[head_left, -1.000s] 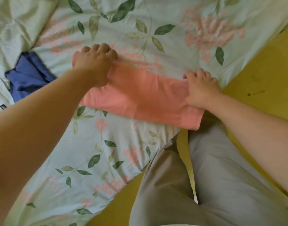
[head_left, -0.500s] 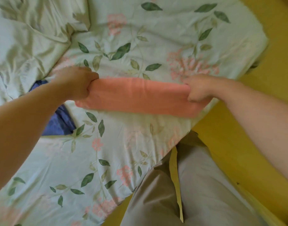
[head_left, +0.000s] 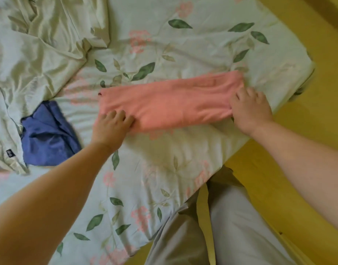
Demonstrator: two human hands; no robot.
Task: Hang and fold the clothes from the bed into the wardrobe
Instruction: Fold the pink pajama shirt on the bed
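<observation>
Two hands, left hand [head_left: 111,126] and right hand [head_left: 250,110], grip the pink garment [head_left: 170,104]; thumbs hidden.

Here's the bed [head_left: 183,159], pale floral sheet stretched over it. Lying flat across it is a folded pink garment [head_left: 170,104], one long band (a few creases at its right end). Left of the pink garment, near but apart, sits a crumpled blue garment [head_left: 47,138]. Farther left and beyond, a rumpled pale cloth [head_left: 40,60] sprawls, touching the blue one.
</observation>
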